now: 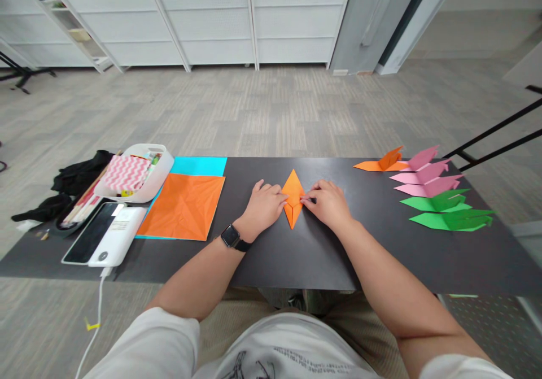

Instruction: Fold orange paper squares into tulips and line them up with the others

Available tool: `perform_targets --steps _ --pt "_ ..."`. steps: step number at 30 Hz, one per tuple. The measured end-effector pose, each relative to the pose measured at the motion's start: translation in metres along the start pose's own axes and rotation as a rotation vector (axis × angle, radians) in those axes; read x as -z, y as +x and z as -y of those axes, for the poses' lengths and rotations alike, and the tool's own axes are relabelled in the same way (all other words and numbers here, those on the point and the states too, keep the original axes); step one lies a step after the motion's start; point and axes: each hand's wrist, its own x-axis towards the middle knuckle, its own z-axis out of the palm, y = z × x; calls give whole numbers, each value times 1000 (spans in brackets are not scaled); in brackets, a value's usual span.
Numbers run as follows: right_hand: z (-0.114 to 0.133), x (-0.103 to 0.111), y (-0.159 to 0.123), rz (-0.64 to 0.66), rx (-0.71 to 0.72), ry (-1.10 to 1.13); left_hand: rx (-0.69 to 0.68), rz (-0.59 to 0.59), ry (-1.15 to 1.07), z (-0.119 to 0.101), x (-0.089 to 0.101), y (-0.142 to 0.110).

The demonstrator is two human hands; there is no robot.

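Observation:
A folded piece of orange origami paper (293, 191), diamond-shaped with a crease across its lower half, lies on the dark table in front of me. My left hand (265, 205) pinches its left corner between thumb and fingers. On the opposite corner, the fingers of my right hand (326, 203) are closed in the same way. A small dark thing shows by the right fingertips, too small to name. The undersides of both hands are hidden.
Folded paper birds stand at the right: orange (383, 161), pink (427, 173) and green (451, 220). To the left lie orange paper sheets (182, 207) over a blue sheet (199, 165), a white basket (158, 178), a phone (91, 232) and a cabled white power bank (116, 238).

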Motion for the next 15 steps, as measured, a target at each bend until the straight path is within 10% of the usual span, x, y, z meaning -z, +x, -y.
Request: perform_targets --steps 15 --pt "-6 1 1 19 24 50 19 0 -60 2 -1 -1"
